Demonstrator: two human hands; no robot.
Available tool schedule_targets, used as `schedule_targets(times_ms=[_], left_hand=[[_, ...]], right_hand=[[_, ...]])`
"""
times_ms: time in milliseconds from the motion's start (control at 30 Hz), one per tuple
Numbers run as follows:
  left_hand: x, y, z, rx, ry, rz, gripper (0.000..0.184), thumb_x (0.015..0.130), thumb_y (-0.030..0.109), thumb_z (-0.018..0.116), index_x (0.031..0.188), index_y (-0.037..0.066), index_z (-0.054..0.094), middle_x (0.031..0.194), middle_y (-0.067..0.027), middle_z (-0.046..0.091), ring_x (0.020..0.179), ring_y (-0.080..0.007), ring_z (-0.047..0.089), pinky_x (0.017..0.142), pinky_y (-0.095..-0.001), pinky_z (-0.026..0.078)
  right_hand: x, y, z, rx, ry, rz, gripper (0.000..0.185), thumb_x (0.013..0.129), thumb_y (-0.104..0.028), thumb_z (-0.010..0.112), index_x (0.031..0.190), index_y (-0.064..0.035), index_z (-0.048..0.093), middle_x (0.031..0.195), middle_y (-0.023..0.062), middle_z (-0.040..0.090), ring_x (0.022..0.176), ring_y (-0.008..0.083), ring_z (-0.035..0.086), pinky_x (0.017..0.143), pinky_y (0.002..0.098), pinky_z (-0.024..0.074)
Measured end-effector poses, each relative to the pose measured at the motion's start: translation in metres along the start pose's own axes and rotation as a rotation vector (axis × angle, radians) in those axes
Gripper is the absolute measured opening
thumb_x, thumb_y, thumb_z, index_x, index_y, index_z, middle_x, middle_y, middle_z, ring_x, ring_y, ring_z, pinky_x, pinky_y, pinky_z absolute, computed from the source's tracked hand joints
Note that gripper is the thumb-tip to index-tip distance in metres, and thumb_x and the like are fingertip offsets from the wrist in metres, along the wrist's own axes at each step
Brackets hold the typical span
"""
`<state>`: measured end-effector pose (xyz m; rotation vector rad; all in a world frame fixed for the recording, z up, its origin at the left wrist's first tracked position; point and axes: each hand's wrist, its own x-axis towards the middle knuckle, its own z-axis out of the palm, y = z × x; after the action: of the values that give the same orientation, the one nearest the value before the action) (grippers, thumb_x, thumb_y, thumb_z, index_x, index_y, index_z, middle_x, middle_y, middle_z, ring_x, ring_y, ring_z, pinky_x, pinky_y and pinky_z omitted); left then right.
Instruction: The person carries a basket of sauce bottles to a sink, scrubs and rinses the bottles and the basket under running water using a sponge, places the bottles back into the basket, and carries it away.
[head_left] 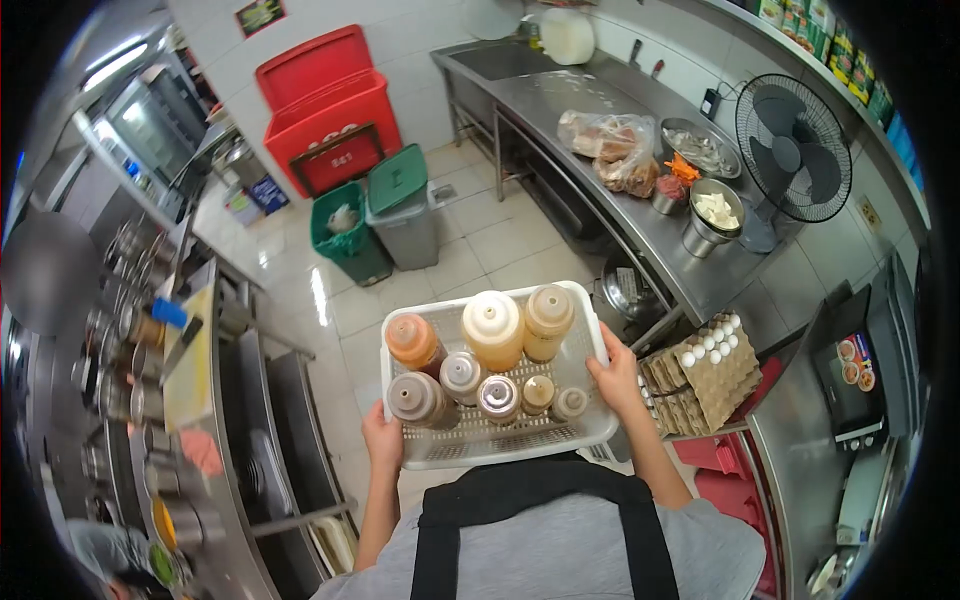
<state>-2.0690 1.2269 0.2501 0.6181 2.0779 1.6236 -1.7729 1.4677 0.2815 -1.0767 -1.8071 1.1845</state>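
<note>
Both my hands carry a white perforated plastic basket in front of my body. My left hand is closed on its left end, and my right hand grips the right end. Several squeeze bottles stand upright inside. A tall one with a cream cap is at the back, between an orange-red sauce bottle and a tan bottle. A greyish-brown bottle stands at the front left. Smaller bottles, one with a shiny cap, fill the front middle and right.
A steel counter at the right holds bagged food, metal containers and a black fan. Egg trays stand near my right hand. Green bin, grey bin and red cooler are ahead. A person is at lower left.
</note>
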Motion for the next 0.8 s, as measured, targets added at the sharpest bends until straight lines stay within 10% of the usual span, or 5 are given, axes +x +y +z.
schedule_targets(times_ms=[800], left_hand=[[0.603, 0.081, 0.219, 0.045, -0.157, 0.056, 0.021, 0.085, 0.006, 0.063, 0.103, -0.003, 0.067, 0.095, -0.0067, 0.071, 0.088, -0.0112, 0.062, 0.082, -0.0277, 0.048]], right_hand=[[0.569, 0.058, 0.124, 0.011, 0.179, 0.049, 0.062, 0.076, -0.001, 0.055, 0.137, -0.0004, 0.049, 0.112, 0.0205, 0.068, 0.105, 0.0236, 0.067, 0.089, 0.0336, 0.0497]])
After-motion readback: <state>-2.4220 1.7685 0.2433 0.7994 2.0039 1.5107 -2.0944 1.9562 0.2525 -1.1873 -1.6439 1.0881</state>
